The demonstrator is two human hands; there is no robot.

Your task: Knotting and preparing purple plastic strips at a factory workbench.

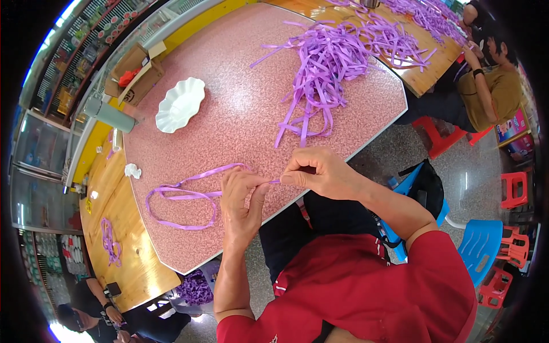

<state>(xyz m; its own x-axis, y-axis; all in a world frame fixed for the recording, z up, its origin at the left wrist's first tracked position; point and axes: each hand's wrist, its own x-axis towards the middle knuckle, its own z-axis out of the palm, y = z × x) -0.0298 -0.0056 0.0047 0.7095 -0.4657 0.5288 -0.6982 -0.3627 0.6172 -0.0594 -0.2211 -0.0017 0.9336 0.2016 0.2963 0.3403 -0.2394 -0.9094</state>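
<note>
A purple ribbon (186,195) runs in loops over the pink speckled table (240,126) and up into my hands. My left hand (243,194) is closed on it, thumb against the fingers. Just to the right, my right hand (317,174) pinches the same ribbon, with a short stretch showing between the two hands. Both hands are above the table's near edge. Beyond my right hand lies a big tangled heap of purple ribbons (329,63).
A white scalloped dish (180,106), a grey-green bottle (110,114), an open cardboard box (140,74) and crumpled tissue (132,171) stand at the left. Co-workers sit far right (494,86) and lower left (94,311). A blue chair (480,248) is at my right.
</note>
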